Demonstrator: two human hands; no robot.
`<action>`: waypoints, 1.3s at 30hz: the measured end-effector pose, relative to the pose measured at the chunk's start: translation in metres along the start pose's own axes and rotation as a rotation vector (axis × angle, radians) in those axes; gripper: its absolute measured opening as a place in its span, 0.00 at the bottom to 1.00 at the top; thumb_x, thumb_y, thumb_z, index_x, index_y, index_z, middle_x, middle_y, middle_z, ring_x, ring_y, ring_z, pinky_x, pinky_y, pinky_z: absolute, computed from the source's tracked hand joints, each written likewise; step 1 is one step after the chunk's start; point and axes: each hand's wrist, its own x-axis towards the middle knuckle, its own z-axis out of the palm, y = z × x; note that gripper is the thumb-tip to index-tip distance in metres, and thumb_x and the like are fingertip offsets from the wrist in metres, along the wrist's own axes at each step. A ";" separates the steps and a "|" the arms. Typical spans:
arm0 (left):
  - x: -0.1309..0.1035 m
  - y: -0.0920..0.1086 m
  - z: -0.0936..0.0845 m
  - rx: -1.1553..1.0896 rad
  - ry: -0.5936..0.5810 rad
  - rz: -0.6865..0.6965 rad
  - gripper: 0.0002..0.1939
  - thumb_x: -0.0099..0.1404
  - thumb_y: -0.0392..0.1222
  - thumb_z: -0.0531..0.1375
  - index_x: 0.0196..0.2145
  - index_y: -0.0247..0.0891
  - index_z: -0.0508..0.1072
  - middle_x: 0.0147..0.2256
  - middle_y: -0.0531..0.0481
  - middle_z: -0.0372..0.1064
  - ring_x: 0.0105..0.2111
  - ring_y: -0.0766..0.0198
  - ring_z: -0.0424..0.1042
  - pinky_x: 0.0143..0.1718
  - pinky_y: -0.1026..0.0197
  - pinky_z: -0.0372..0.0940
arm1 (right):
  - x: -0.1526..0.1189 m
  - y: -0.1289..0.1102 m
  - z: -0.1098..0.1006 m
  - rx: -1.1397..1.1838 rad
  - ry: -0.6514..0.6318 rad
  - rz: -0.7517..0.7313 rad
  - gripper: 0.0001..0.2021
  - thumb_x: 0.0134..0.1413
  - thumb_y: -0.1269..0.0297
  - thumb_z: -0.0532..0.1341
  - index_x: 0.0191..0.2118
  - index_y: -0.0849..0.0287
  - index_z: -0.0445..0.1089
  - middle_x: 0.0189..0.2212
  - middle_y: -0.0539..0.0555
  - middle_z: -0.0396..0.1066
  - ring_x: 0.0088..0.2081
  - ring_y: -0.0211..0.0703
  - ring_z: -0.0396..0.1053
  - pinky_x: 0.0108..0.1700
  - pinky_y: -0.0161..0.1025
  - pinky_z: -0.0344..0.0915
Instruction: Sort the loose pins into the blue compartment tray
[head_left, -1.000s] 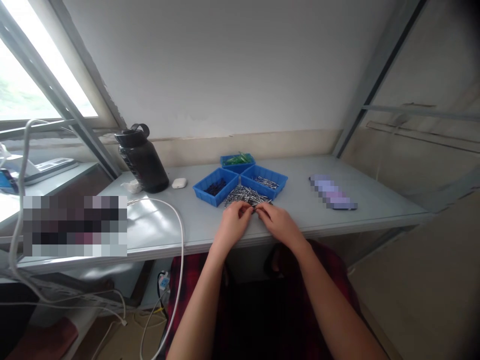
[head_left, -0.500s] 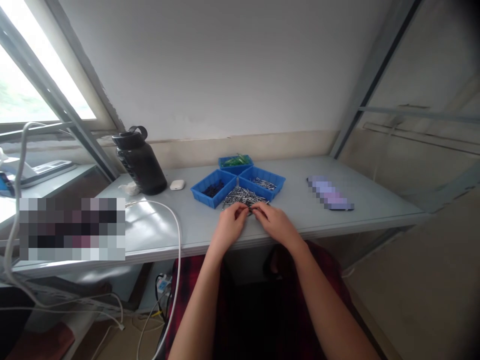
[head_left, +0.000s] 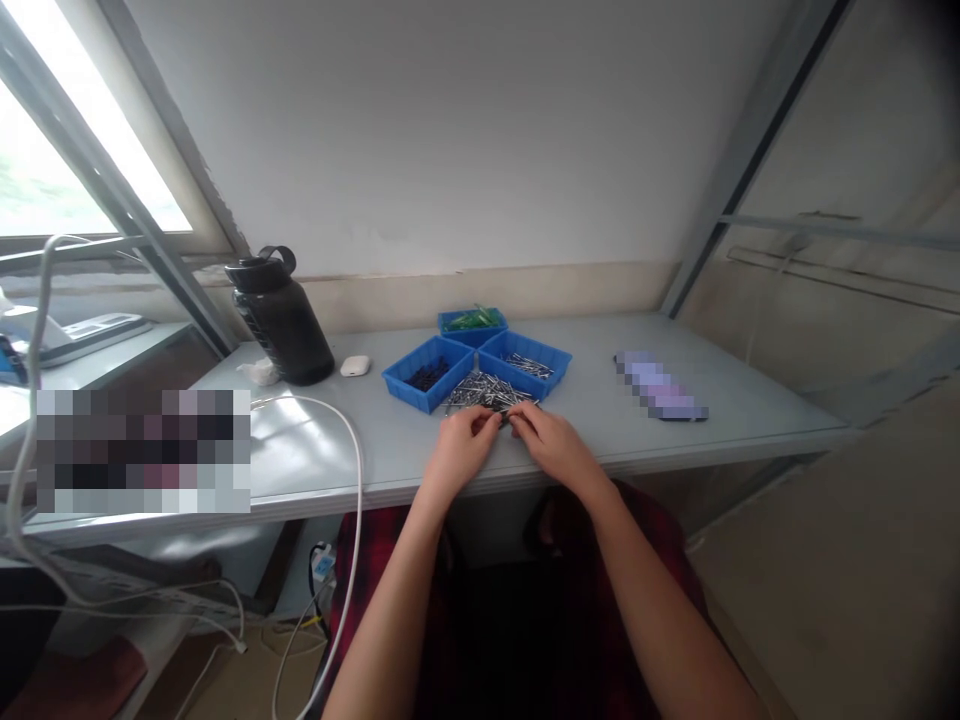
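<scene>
Hands at a heap of slender metal rods [head_left: 489, 388].
Left hand [head_left: 463, 442] and right hand [head_left: 553, 442] nearly meet at the heap's near edge, fingertips narrowly pinched; whether they hold anything cannot be told. The heap adjoins two blue bins [head_left: 409, 394].

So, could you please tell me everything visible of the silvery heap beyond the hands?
The silvery heap is a low, loose pile of thin, rod-like pieces, shiny and metallic in look, lying crisscross. It rests on the gray table, in front of the left blue tray and the right blue tray. The left hand and right hand are at its near edge and hide part of it; whether they touch it is unclear.
</scene>
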 end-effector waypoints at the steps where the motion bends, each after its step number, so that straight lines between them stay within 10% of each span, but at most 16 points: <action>1: 0.000 0.000 0.000 0.004 -0.002 0.005 0.13 0.64 0.45 0.53 0.33 0.38 0.75 0.33 0.50 0.75 0.34 0.61 0.71 0.35 0.62 0.60 | 0.000 0.000 0.000 -0.006 0.006 0.010 0.10 0.64 0.61 0.48 0.41 0.52 0.66 0.32 0.49 0.73 0.35 0.43 0.70 0.37 0.36 0.60; 39: -0.001 0.001 -0.001 -0.013 0.000 0.008 0.13 0.64 0.46 0.54 0.32 0.37 0.74 0.31 0.49 0.74 0.32 0.61 0.71 0.34 0.62 0.61 | -0.001 -0.002 0.001 -0.070 0.030 -0.040 0.11 0.65 0.62 0.48 0.36 0.54 0.66 0.33 0.51 0.72 0.35 0.42 0.68 0.36 0.35 0.58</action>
